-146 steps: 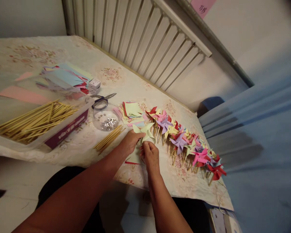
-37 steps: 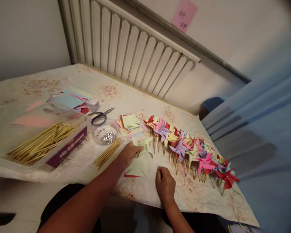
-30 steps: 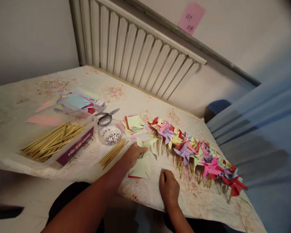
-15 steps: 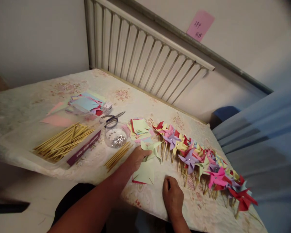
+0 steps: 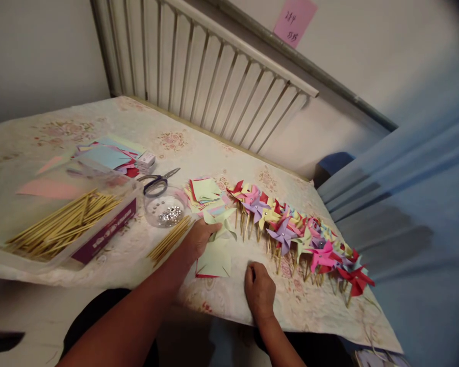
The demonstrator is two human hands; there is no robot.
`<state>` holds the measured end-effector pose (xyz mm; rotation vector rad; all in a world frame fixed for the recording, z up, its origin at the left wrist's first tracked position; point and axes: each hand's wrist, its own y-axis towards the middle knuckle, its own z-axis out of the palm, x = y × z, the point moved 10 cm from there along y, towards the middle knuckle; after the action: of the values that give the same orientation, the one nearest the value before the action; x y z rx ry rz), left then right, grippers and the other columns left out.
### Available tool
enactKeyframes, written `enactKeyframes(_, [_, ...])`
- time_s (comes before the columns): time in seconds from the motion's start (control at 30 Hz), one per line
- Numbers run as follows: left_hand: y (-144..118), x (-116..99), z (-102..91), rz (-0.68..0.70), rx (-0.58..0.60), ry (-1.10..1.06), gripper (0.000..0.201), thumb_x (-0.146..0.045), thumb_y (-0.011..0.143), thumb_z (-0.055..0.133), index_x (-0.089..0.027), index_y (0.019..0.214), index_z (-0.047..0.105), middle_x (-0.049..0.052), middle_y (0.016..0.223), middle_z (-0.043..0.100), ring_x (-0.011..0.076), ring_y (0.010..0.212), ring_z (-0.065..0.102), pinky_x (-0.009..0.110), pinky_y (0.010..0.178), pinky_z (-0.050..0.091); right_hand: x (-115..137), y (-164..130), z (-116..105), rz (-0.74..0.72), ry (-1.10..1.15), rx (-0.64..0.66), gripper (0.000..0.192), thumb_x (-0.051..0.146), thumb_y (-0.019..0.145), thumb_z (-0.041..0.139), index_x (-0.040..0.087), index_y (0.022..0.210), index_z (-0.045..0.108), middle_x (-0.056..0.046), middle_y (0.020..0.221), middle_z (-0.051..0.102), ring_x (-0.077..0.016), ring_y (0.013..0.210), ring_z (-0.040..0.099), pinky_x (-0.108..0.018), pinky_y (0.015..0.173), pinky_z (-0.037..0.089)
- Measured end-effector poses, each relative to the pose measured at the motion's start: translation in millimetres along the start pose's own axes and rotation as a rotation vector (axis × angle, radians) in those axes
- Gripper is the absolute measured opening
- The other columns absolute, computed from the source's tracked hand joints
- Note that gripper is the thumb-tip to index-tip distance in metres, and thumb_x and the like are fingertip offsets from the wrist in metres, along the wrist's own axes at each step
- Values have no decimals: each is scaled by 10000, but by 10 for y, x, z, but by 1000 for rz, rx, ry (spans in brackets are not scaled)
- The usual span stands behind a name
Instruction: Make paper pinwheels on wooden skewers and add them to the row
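My left hand is closed on a pale green paper pinwheel, pinching it near its middle with the curled blades spread to the right. Just below lies a small stack of cut paper squares, pale green on top with red at the edge. To the right, my right hand rests on the tablecloth as a loose fist; whatever is inside it, if anything, is hidden. Thin wooden sticks lie in a bundle left of my left hand. A round clear dish holds small shiny metal pieces.
Finished pinwheels on sticks stretch along the right side. A clear plastic box full of sticks stands at left. Scissors, a small white box, and paper stacks lie behind. A radiator lines the wall.
The camera view has shifted, so the table's contents appear farther left and slightly higher. My left hand still pinches the pinwheel, and my right fist stays on the cloth.
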<state>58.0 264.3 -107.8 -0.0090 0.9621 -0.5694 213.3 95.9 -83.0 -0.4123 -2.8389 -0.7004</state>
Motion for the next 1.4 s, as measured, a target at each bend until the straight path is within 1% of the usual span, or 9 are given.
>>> enactKeyframes(0.17, [-12, 16, 2, -24, -19, -46, 338, -192, 595, 751, -194, 924, 674, -28, 678, 691, 154, 589, 632, 267, 618, 499, -6, -11, 6, 1, 10, 2, 257, 259, 935, 410, 174, 898, 649, -62, 819, 692, -187, 724, 645, -271, 671, 412])
enactKeyframes(0.27, [-6, 6, 4, -6, -16, -58, 374, -192, 600, 748, -198, 966, 671, -15, 733, 710, 160, 622, 646, 270, 638, 503, -4, -11, 1, 1, 10, -3, 256, 263, 936, 413, 174, 890, 649, -63, 812, 691, -186, 715, 641, -270, 663, 408])
enactKeyframes(0.47, [-31, -42, 93, 20, 59, -74, 419, -192, 581, 747, -178, 994, 680, 19, 815, 737, 179, 669, 657, 282, 682, 503, 5, 1, -3, 8, -7, 3, 258, 255, 932, 408, 174, 881, 648, -62, 804, 691, -186, 708, 638, -270, 655, 402])
enactKeyframes(0.67, [-70, -77, 124, -1, 54, -69, 397, -196, 561, 752, -177, 954, 692, 29, 796, 738, 209, 720, 669, 281, 670, 498, 0, 3, -5, 7, -8, -3, 265, 255, 932, 404, 173, 879, 650, -62, 805, 692, -182, 705, 638, -268, 652, 406])
enactKeyframes(0.77, [-74, -84, 124, -2, 48, -67, 372, -194, 571, 741, -185, 940, 696, 13, 765, 730, 195, 697, 665, 272, 659, 495, -2, 0, -4, 9, -12, -4, 265, 256, 932, 404, 173, 879, 650, -59, 792, 691, -181, 696, 637, -268, 645, 406])
enactKeyframes(0.9, [-75, -81, 123, -1, 49, -35, 341, -214, 585, 736, -179, 923, 701, 20, 761, 729, 193, 678, 661, 276, 651, 494, -13, -6, -1, 16, -12, 0, 255, 260, 931, 412, 178, 875, 647, -57, 784, 690, -183, 692, 635, -267, 638, 403])
enactKeyframes(1.07, [-87, -96, 139, 8, 55, -44, 347, -225, 581, 749, -157, 918, 699, 23, 746, 728, 176, 614, 640, 285, 646, 495, -21, 0, 12, 13, -3, 4, 239, 250, 930, 418, 179, 890, 643, -61, 807, 692, -183, 712, 640, -265, 655, 410])
enactKeyframes(1.2, [-95, -100, 148, 23, 69, -13, 356, -233, 588, 759, -143, 927, 701, 27, 740, 729, 182, 612, 641, 288, 635, 495, -4, 3, 8, 6, 6, 3, 244, 249, 930, 415, 177, 889, 645, -67, 811, 690, -187, 717, 640, -269, 662, 412])
enactKeyframes(1.4, [-103, -114, 118, 30, 37, 8, 357, -230, 584, 764, -142, 926, 708, 14, 725, 727, 168, 585, 627, 276, 614, 485, -18, -8, 9, 24, 18, 8, 265, 266, 936, 406, 171, 887, 649, -74, 812, 689, -195, 726, 636, -278, 675, 415])
